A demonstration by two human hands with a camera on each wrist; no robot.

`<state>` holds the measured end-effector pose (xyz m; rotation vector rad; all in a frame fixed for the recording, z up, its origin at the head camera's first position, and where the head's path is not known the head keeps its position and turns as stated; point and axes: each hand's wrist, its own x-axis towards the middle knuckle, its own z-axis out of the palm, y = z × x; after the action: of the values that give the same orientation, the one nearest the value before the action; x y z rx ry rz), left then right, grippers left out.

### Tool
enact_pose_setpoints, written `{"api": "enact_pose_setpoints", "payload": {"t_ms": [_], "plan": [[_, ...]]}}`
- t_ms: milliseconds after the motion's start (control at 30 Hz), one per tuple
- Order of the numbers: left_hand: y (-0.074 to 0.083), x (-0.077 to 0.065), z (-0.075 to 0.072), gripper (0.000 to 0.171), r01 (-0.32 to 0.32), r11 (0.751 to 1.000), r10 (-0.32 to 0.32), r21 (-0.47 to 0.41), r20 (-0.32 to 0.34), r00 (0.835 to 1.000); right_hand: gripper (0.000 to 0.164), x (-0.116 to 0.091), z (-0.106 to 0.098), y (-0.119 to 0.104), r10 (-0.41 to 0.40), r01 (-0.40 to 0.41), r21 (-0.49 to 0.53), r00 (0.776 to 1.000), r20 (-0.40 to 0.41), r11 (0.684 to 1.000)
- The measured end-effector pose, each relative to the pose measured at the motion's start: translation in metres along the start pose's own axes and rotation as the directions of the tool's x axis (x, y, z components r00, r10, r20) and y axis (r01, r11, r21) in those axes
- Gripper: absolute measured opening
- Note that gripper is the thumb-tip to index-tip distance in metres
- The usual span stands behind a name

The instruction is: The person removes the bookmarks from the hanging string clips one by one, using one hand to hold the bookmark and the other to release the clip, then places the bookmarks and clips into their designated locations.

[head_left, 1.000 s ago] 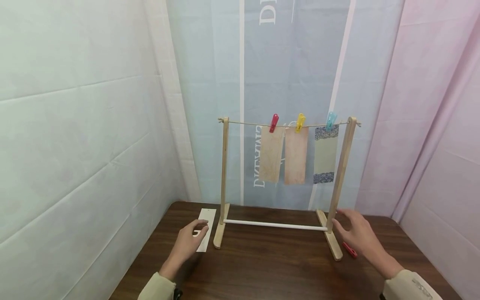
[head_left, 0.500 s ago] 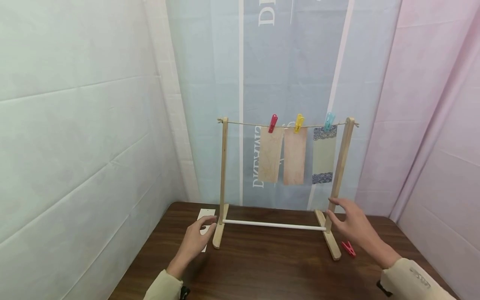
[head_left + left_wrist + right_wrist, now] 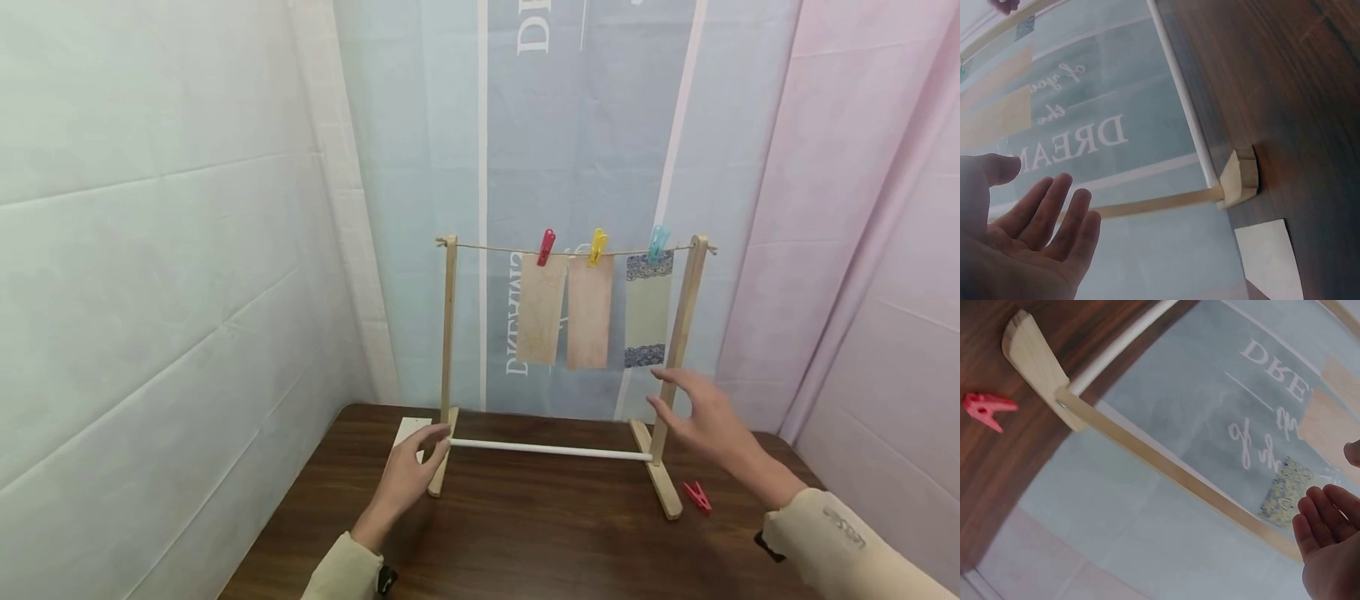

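Observation:
My left hand [image 3: 405,475], fingers loosely curved and holding nothing, is near the foot of a wooden rack's left post [image 3: 449,333]. It partly hides a white card [image 3: 408,429] lying on the table. My right hand [image 3: 708,421] holds nothing either; thumb and fingers are apart, overlapping the right post [image 3: 687,308]. From the rack's string [image 3: 495,247] hang a beige card [image 3: 540,308] under a red clothespin [image 3: 547,247], a pinkish card [image 3: 589,312] under a yellow one, and a blue-patterned card [image 3: 647,308] under a light blue clothespin [image 3: 657,244].
A loose pinkish-red clothespin [image 3: 985,407] lies on the dark wood table [image 3: 555,533] outside the rack's right foot [image 3: 665,492]. A white bar [image 3: 551,450] joins the two posts low down. Fabric backdrops surround the table at the back and sides.
My right hand has risen along the right post, away from the loose clothespin, which now lies turned to show its V shape. My left hand has moved right, from over the white card toward the left post.

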<state>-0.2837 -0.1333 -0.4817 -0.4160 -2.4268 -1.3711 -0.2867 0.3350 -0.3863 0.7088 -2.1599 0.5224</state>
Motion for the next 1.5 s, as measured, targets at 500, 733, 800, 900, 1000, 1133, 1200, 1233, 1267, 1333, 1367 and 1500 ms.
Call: {"api": "enact_pose_setpoints", "payload": {"t_ms": [500, 733, 800, 900, 1000, 1133, 1200, 1233, 1267, 1333, 1367, 1500], "plan": [[0.018, 0.017, 0.010, 0.039, -0.090, 0.996, 0.090, -0.009, 0.028, 0.996, 0.052, 0.040, -0.010, -0.010, -0.073, 0.073, 0.028, 0.997, -0.003, 0.997], [0.030, 0.027, 0.014, 0.041, -0.129, 0.992, 0.129, -0.003, 0.039, 0.991, 0.055, 0.058, -0.014, -0.017, -0.131, 0.131, 0.021, 0.991, -0.009, 0.991], [0.032, 0.029, 0.016, 0.041, -0.137, 0.991, 0.137, -0.005, 0.043, 0.990, 0.056, 0.064, -0.016, -0.018, -0.150, 0.151, 0.022, 0.989, -0.013, 0.988], [0.036, 0.033, 0.018, 0.042, -0.138, 0.990, 0.138, -0.013, 0.049, 0.989, 0.058, 0.070, -0.018, -0.020, -0.174, 0.174, 0.017, 0.985, -0.014, 0.985], [0.039, 0.038, 0.020, 0.043, -0.122, 0.992, 0.123, -0.025, 0.057, 0.991, 0.057, 0.077, -0.021, -0.022, -0.190, 0.190, 0.015, 0.982, -0.009, 0.982], [0.042, 0.045, 0.023, 0.043, -0.113, 0.993, 0.114, -0.032, 0.058, 0.992, 0.057, 0.085, -0.023, -0.027, -0.196, 0.196, 0.007, 0.981, 0.011, 0.981], [0.042, 0.049, 0.024, 0.042, -0.116, 0.992, 0.118, -0.044, 0.056, 0.991, 0.058, 0.090, -0.024, -0.029, -0.197, 0.196, 0.004, 0.980, 0.018, 0.981], [0.043, 0.050, 0.025, 0.042, -0.117, 0.992, 0.120, -0.052, 0.056, 0.991, 0.058, 0.092, -0.024, -0.030, -0.198, 0.198, 0.002, 0.980, 0.018, 0.980], [0.043, 0.052, 0.025, 0.042, -0.116, 0.991, 0.120, -0.060, 0.056, 0.991, 0.057, 0.094, -0.025, -0.031, -0.200, 0.200, 0.001, 0.980, 0.018, 0.980], [0.043, 0.054, 0.027, 0.041, -0.113, 0.991, 0.117, -0.076, 0.057, 0.991, 0.057, 0.099, -0.025, -0.033, -0.209, 0.209, 0.003, 0.978, 0.013, 0.978], [0.043, 0.056, 0.027, 0.041, -0.111, 0.991, 0.116, -0.078, 0.056, 0.992, 0.056, 0.102, -0.025, -0.034, -0.214, 0.214, 0.006, 0.977, 0.011, 0.977], [0.045, 0.060, 0.030, 0.041, -0.101, 0.992, 0.105, -0.079, 0.055, 0.993, 0.054, 0.113, -0.025, -0.037, -0.231, 0.231, 0.008, 0.973, 0.006, 0.973]]}}
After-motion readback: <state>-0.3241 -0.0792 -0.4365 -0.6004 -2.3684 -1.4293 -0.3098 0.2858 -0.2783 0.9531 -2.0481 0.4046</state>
